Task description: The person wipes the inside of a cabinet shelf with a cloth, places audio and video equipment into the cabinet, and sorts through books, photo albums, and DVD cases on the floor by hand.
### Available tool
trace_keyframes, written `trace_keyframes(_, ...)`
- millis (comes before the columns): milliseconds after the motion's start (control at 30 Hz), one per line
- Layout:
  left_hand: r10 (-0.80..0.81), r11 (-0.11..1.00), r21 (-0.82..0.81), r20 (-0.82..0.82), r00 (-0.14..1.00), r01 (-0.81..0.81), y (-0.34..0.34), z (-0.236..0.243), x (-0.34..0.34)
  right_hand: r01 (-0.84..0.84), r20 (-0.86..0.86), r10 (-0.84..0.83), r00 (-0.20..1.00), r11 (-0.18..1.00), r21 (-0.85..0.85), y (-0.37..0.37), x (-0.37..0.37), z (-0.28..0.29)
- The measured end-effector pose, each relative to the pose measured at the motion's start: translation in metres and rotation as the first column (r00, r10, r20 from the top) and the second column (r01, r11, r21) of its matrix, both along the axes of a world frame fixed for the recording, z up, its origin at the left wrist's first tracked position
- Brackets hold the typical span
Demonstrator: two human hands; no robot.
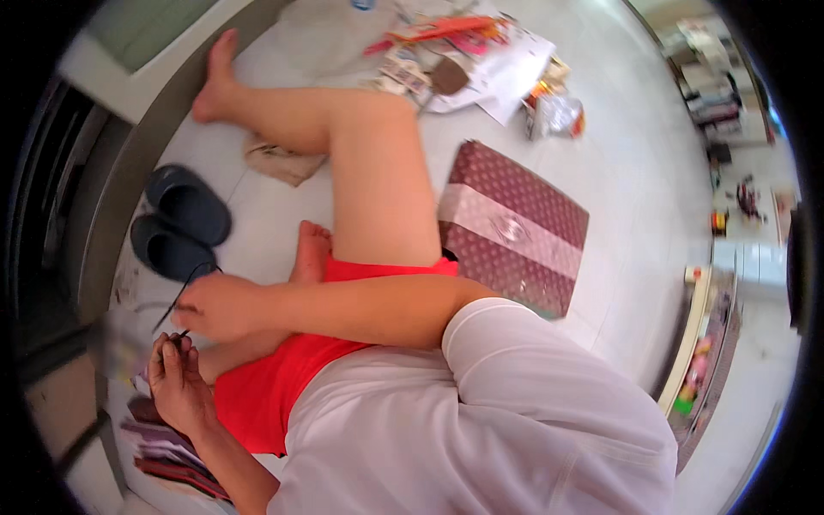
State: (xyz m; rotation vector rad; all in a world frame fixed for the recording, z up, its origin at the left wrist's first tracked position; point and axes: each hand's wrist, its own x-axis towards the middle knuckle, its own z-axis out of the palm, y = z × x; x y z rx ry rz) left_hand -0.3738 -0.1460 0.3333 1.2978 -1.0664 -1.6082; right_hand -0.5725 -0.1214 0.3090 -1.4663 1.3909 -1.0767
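Observation:
A thin black cord (185, 292) arcs around my right hand (225, 305), its free end hanging toward the floor. My right hand is closed and slightly blurred, with the cord at its fingers. Just below, my left hand (178, 386) pinches a dark part of the cord between thumb and fingers. Both hands are close together over my folded leg, beside my red shorts (253, 403). What lies inside the right fingers is partly hidden.
Dark blue clogs (184, 210) lie just beyond my hands, near a cabinet (129, 172). A tan cloth (283, 163) is under my raised leg. A maroon patterned box (515, 232) lies to the right. Papers (515, 69) and a silver packet (556, 116) litter the far floor. Folded items (167, 451) are stacked at lower left.

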Motion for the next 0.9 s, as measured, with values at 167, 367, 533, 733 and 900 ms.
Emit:
trace_keyframes(167,-0.213,0.976,-0.005,0.156,0.965,0.216,-0.029,0.014,-0.019,0.143,-0.031,-0.143,0.989,0.990,-0.019,0.033,-0.010,0.016)
trace_keyframes(367,-0.217,0.971,0.119,0.068,0.974,0.208,-0.035,0.028,0.011,-0.013,-0.226,-0.007,0.974,0.996,-0.085,0.009,0.015,-0.009)
trace_keyframes(533,0.182,0.979,0.084,0.030,0.983,-0.184,-0.037,0.028,0.060,-0.048,-0.146,0.047,0.988,0.999,-0.002,0.010,-0.033,-0.010)
trace_keyframes(733,0.006,0.985,0.171,-0.017,1.000,-0.003,0.023,-0.001,0.065,-0.070,0.051,0.055,0.997,0.936,0.346,-0.013,0.009,0.014)
trace_keyframes(900,0.320,0.888,0.457,-0.541,0.778,-0.048,0.077,-0.004,0.054,-0.622,-0.240,0.658,0.714,0.753,0.213,0.002,0.094,0.029)
